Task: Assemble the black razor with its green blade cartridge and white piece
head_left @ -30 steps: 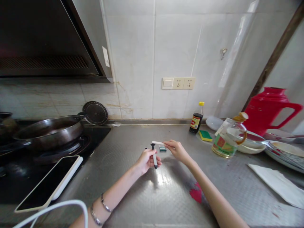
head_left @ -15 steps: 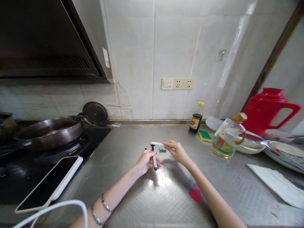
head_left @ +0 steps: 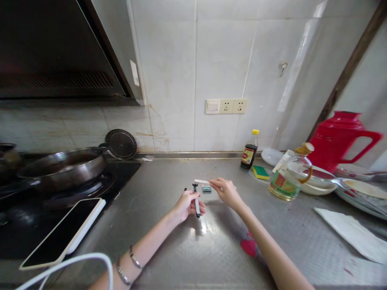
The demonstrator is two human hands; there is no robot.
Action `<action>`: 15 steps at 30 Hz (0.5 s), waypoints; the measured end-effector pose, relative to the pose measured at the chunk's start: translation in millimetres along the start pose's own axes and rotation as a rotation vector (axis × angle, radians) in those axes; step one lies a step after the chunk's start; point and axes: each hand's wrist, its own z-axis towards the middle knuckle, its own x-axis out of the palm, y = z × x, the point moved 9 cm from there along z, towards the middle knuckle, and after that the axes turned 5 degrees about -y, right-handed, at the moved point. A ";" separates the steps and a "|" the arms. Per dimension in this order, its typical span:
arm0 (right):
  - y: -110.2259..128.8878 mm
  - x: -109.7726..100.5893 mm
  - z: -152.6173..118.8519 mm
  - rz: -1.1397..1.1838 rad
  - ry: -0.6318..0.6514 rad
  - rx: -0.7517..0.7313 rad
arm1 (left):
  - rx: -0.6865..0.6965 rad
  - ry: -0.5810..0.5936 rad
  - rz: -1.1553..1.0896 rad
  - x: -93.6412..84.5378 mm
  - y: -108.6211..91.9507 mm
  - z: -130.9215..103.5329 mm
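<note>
My left hand is closed around the handle of a razor, which has a grey-white grip and a black head end pointing up and away. In my right hand a slim white stick is pinched between thumb and fingers; whether it is a brush I cannot tell. Its far tip lies just over the razor's head end, and I cannot make out if they touch. Behind the hands a small green-and-black razor cartridge lies on the steel counter. A small black piece shows beside my left fingers.
To the left are a phone, a white cable and a pan on the stove. On the right stand a soy sauce bottle, sponge, oil jug, bowls, a red thermos and a paper towel.
My right hand and the white stick have shifted very slightly to the right and up along the razor's head end. The left hand with the razor stays nearly still.
</note>
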 end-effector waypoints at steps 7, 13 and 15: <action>-0.1 0.1 -0.5 0.018 -0.012 -0.021 | 0.023 0.016 0.036 0.3 0.3 2.2; 5.4 -3.0 0.6 0.165 -0.015 -0.033 | 0.050 0.047 0.032 2.5 -1.2 1.6; 5.9 -2.1 0.7 0.155 -0.009 -0.029 | 0.056 0.053 0.031 2.9 -1.4 1.6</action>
